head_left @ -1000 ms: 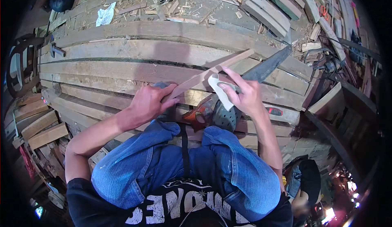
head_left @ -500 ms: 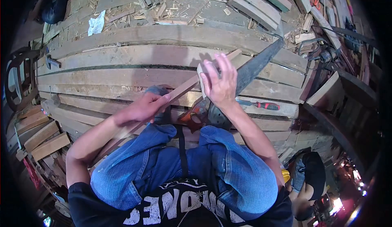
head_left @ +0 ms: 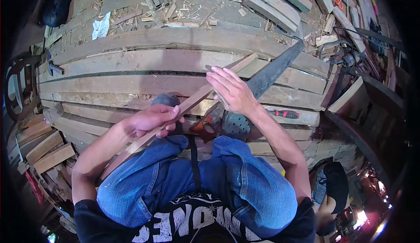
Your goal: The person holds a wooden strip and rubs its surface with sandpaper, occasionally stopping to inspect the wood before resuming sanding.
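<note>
A long narrow wood strip [head_left: 197, 96] runs diagonally from beside my left thigh up to the planks ahead. My left hand [head_left: 154, 119] is wrapped round its lower middle, thumb on top. Against the strip's upper part lies my right hand [head_left: 231, 90], fingers together, over a small flat block that is mostly hidden under the palm. Just beyond the right hand a handsaw [head_left: 276, 70] rests with its dark blade pointing up and right. Its orange handle [head_left: 205, 128] lies between my feet.
Long planks [head_left: 118, 83] form the surface before me. A red-handled screwdriver [head_left: 286, 114] lies at right, a hammer [head_left: 54, 68] at far left. Wood blocks [head_left: 273, 7] and a corded tool [head_left: 350, 59] are at upper right. Another person [head_left: 334, 188] is at lower right.
My right hand has tilted and flattened, its fingers now pointing up and left over the block. My left hand has turned slightly on the strip, with more fingers showing beneath.
</note>
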The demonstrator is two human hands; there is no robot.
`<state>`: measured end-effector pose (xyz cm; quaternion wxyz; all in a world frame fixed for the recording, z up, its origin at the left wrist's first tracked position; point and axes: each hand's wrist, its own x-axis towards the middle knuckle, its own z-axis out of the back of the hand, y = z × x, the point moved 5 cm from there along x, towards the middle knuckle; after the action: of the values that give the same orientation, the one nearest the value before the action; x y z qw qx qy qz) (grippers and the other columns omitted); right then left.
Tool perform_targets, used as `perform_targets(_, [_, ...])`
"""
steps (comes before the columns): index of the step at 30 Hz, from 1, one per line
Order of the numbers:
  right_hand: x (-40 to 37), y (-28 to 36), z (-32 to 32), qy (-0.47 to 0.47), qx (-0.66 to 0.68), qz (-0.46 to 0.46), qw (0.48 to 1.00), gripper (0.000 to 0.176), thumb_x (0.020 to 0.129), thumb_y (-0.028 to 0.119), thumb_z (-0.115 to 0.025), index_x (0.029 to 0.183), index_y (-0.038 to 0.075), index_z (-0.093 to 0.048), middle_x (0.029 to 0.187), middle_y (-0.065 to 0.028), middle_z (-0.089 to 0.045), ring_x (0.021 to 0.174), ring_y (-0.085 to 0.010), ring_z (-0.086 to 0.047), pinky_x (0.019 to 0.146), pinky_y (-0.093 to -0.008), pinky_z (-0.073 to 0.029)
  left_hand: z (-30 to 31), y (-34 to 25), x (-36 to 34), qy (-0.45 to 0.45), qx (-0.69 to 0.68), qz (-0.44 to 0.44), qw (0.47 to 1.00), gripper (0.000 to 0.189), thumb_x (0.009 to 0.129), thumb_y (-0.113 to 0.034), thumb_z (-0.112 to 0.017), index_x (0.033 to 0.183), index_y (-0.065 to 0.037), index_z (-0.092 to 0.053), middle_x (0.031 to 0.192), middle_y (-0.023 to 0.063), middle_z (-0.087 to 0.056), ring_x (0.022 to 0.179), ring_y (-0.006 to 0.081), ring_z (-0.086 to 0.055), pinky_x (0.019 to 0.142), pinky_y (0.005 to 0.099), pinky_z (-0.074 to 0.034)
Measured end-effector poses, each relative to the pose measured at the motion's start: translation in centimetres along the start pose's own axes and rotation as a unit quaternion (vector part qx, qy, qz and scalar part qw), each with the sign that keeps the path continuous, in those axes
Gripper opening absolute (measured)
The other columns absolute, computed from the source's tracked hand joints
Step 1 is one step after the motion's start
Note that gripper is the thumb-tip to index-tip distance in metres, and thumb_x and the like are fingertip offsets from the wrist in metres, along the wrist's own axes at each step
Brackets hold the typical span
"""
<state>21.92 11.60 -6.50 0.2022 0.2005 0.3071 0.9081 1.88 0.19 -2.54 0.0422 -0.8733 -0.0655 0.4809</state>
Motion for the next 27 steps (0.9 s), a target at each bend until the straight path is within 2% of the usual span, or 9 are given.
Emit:
perform_targets(5, [-0.4, 0.4, -0.2, -0.017, 0.000, -0.018, 1.000, 0.055, 0.074, 0.012, -0.070, 0.125, -0.001, -0.055, 0.130, -0.0144, -0.056, 0.128, -0.0320, -0.048, 0.106, -0.0469, -0.040, -0.8, -0.7, -0.3, -0.020, 0.012, -0.005, 1.000, 0.036, 0.101, -0.040, -0.045, 0.097, -0.005, -0.053, 0.062, -0.0026, -0.041, 0.044, 0.0052, -0.039, 0.040, 0.0192, -0.033])
perform_targets(8, [-0.2, 0.4, -0.3, -0.022, -0.014, -0.039, 0.999, 0.042, 0.079, 0.009, -0.064, 0.119, -0.001, -0.059, 0.126, -0.0141, -0.059, 0.129, -0.0294, -0.048, 0.108, -0.0457, -0.038, -0.3, -0.5, 0.2, -0.016, 0.016, 0.007, 1.000, 0.039, 0.101, -0.043, -0.044, 0.095, -0.006, -0.052, 0.060, -0.0032, -0.040, 0.042, 0.0048, -0.037, 0.038, 0.0197, -0.030])
perform_targets(10, [0.2, 0.4, -0.4, -0.023, 0.002, -0.039, 0.999, 0.044, 0.074, 0.011, -0.071, 0.116, 0.000, -0.062, 0.118, -0.0135, -0.063, 0.123, -0.0308, -0.053, 0.104, -0.0463, -0.041, 0.6, 0.4, 0.9, 0.024, -0.001, 0.050, 0.998, 0.044, 0.099, -0.051, -0.042, 0.091, -0.009, -0.051, 0.055, -0.0047, -0.037, 0.040, 0.0045, -0.033, 0.035, 0.0203, -0.027])
perform_targets(13, [0.5, 0.2, -0.9, -0.021, 0.020, -0.044, 0.999, 0.038, 0.075, 0.010, -0.072, 0.110, -0.001, -0.064, 0.112, -0.0129, -0.064, 0.117, -0.0312, -0.056, 0.102, -0.0447, -0.044, 1.5, 1.6, 1.6, 0.044, -0.052, 0.100, 0.993, 0.050, 0.097, -0.059, -0.039, 0.089, -0.010, -0.050, 0.052, -0.0058, -0.033, 0.037, 0.0045, -0.031, 0.033, 0.0200, -0.025])
perform_targets(14, [0.7, 0.2, -0.8, -0.052, 0.031, -0.041, 0.997, 0.033, 0.075, 0.010, -0.073, 0.105, 0.000, -0.065, 0.103, -0.0130, -0.064, 0.106, -0.0310, -0.060, 0.095, -0.0428, -0.047, 1.6, 1.7, 1.6, 0.046, -0.045, 0.108, 0.992, 0.050, 0.097, -0.059, -0.039, 0.089, -0.010, -0.050, 0.052, -0.0058, -0.033, 0.037, 0.0045, -0.031, 0.033, 0.0200, -0.025])
perform_targets(18, [1.0, -0.3, -0.5, -0.102, 0.070, -0.039, 0.992, 0.030, 0.072, 0.010, -0.075, 0.098, 0.002, -0.064, 0.090, -0.0113, -0.062, 0.090, -0.0285, -0.061, 0.082, -0.0407, -0.048, 0.7, 1.6, 1.3, 0.067, -0.123, 0.121, 0.983, 0.052, 0.096, -0.060, -0.039, 0.089, -0.010, -0.050, 0.051, -0.0058, -0.032, 0.034, 0.0044, -0.031, 0.030, 0.0193, -0.024])
perform_targets(23, [0.8, -0.5, -0.6, -0.101, 0.070, -0.045, 0.991, 0.028, 0.072, 0.010, -0.074, 0.097, 0.003, -0.064, 0.087, -0.0087, -0.062, 0.087, -0.0280, -0.061, 0.081, -0.0392, -0.047, 1.4, 2.3, 1.7, 0.098, -0.173, 0.127, 0.972, 0.052, 0.097, -0.060, -0.038, 0.089, -0.010, -0.050, 0.050, -0.0047, -0.033, 0.032, 0.0047, -0.030, 0.027, 0.0197, -0.023])
perform_targets(25, [0.9, -0.6, -0.8, -0.090, 0.076, -0.050, 0.992, 0.027, 0.073, 0.010, -0.074, 0.097, 0.004, -0.064, 0.086, -0.0081, -0.062, 0.087, -0.0277, -0.061, 0.081, -0.0389, -0.046, 1.4, 2.6, 1.7, 0.142, -0.252, 0.144, 0.946, 0.052, 0.097, -0.059, -0.037, 0.087, -0.009, -0.049, 0.050, -0.0038, -0.034, 0.032, 0.0054, -0.031, 0.026, 0.0200, -0.023])
perform_targets(27, [1.0, -0.7, -1.0, -0.092, 0.063, -0.050, 0.992, 0.024, 0.078, 0.019, -0.072, 0.094, 0.003, -0.064, 0.080, -0.0071, -0.060, 0.079, -0.0247, -0.059, 0.078, -0.0380, -0.045, 1.5, 2.7, 1.7, 0.141, -0.259, 0.147, 0.944, 0.052, 0.097, -0.059, -0.037, 0.087, -0.009, -0.048, 0.050, -0.0037, -0.034, 0.031, 0.0056, -0.031, 0.026, 0.0200, -0.023])
